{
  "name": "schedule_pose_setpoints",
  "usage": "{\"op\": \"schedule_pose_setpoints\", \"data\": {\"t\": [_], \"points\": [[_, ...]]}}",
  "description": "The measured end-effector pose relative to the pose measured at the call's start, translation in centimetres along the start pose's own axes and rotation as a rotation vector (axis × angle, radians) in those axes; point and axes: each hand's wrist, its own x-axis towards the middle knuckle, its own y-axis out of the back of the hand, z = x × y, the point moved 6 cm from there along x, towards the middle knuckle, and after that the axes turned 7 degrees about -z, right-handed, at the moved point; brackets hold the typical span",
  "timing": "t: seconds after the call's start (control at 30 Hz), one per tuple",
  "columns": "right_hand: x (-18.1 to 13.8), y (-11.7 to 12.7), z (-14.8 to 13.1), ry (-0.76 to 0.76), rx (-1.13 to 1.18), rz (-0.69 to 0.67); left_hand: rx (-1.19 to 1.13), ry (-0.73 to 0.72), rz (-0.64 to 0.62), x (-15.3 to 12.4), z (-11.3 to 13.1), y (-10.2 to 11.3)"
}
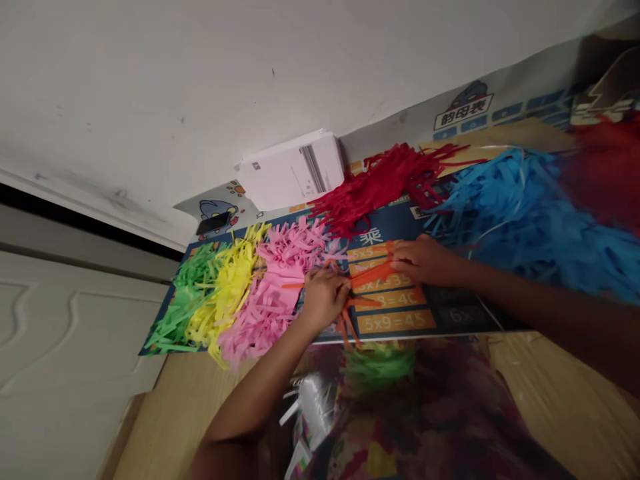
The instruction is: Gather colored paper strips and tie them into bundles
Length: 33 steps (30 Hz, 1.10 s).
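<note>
Orange paper strips (367, 275) lie at centre frame on a blue multiplication chart (400, 313), spread between both hands. Left hand (324, 295) sits just left of centre, fingers curled down onto the strips' left ends, pinching a few. Right hand (420, 260) is just right of centre, fingers closed over the strips' right ends, pressing them to the chart. More orange strips trail down below the left hand toward the chart's lower edge.

Left of the hands, touching the left hand's side: pink strip pile (277, 293). Further left, yellow strip pile (227, 293), then green strip pile (187, 297) at the chart's left end. All three piles overlap edge to edge.

Above the hands, upper centre: red strip pile (385, 183). Right of frame: big blue strip pile (530, 213), right forearm lying along its lower edge. Blurry red mass at far upper right, cannot tell what.

White box (293, 172) stands against the wall (200, 80), above the pink pile. Small dark flat object (213, 223) left of it, too small to identify.

Wooden bench (185, 407) shows under the chart at lower left. Bottom centre: clear plastic bag with mixed coloured strips (380, 400), blurred, close to the camera.
</note>
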Motion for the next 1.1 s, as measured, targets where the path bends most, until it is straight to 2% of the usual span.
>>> {"op": "schedule_pose_setpoints", "data": {"t": [0.13, 0.37, 0.63, 0.7, 0.77, 0.83, 0.9, 0.93, 1.0, 1.1], "points": [[0.9, -0.1, 0.2, -0.099, -0.008, -0.007, 0.019, 0.101, -0.103, 1.2, -0.1, 0.2], [0.7, -0.5, 0.3, -0.121, 0.020, 0.060, 0.122, 0.151, -0.198, 2.3, -0.4, 0.1], [0.9, -0.7, 0.2, -0.127, -0.018, 0.041, 0.159, 0.153, -0.221, 3.0, -0.4, 0.1], [0.7, -0.3, -0.2, -0.136, -0.095, 0.081, 0.157, 0.132, -0.198, 3.0, -0.6, 0.1], [0.4, 0.2, -1.6, -0.025, -0.231, 0.129, 0.163, -0.005, -0.139, 2.9, -0.3, 0.3], [0.1, 0.5, -3.3, 0.157, -0.351, 0.136, 0.212, -0.240, -0.099, 2.5, 0.7, 0.4], [-0.1, 0.7, -4.4, 0.280, -0.409, 0.101, 0.293, -0.433, -0.116, 1.9, 1.8, 0.3], [0.0, 0.8, -4.7, 0.310, -0.433, 0.085, 0.331, -0.478, -0.137, 1.8, 2.2, 0.3], [0.1, 0.9, -5.0, 0.362, -0.497, 0.078, 0.394, -0.477, -0.162, 1.8, 3.0, 0.5], [0.5, 0.5, -5.2, 0.429, -0.580, 0.095, 0.473, -0.392, -0.150, 2.4, 4.5, 0.8]]}}
